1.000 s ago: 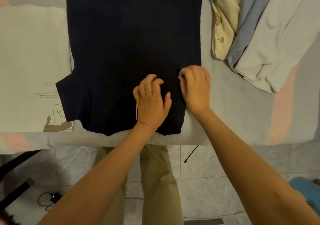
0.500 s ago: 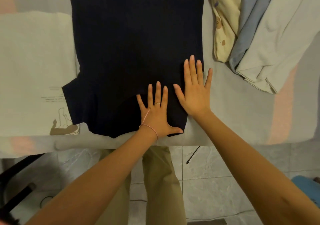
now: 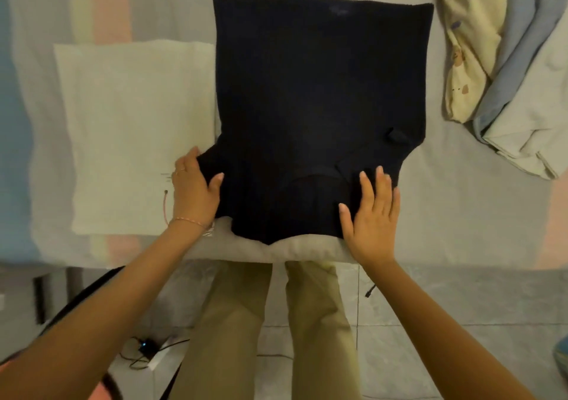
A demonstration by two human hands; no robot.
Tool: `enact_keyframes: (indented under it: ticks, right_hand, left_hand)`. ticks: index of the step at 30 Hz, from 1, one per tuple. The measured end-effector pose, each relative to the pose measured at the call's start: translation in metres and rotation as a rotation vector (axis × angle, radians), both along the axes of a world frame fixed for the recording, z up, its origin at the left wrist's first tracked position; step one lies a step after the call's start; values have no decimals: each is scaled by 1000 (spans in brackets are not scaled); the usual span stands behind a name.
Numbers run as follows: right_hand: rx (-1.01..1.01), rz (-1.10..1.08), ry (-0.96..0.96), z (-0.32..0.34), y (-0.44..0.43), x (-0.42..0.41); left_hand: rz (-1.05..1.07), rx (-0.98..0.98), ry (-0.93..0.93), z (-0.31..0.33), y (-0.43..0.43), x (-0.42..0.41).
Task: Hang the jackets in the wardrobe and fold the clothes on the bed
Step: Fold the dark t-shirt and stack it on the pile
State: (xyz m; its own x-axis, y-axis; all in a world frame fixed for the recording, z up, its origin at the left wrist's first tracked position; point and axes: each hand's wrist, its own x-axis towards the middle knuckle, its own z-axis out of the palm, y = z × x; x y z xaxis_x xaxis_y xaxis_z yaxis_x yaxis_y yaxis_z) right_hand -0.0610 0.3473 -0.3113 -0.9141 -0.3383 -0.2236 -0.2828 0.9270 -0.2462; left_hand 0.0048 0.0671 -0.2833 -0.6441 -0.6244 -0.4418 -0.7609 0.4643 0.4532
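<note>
The dark navy ribbed knit top point(image 3: 319, 92) lay flat on the grey-sheeted bed point(image 3: 467, 215). The left hand point(image 3: 195, 190) gripped its near left corner; the right hand point(image 3: 372, 215) pressed its near right corner, fingers spread. A folded cream shirt point(image 3: 135, 122) lay just left of it.

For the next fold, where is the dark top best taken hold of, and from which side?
Likely its near corners, from the person's side: the top lies flat, neck end at the edge of the bed. The left hand grips the jutting left sleeve; the right hand lies flat on the other corner.
</note>
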Motion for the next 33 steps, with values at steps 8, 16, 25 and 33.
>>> enact_keyframes:
  ticks: [8,16,25,33]
  right_hand:
    - [-437,217,-253,16,-122,-1]
    - [-660,-277,-749,14,-170,16]
    - [-1015,-1146,-849,21,-133,-6]
    - [-510,-523,-304,19,-103,15]
  left_hand:
    - [-58,177,-72,-14,-37,-9]
    - [65,221,50,5,-30,-11]
    - [87,760,109,47,0,-55]
    - [-765,-127,109,-12,-29,-82]
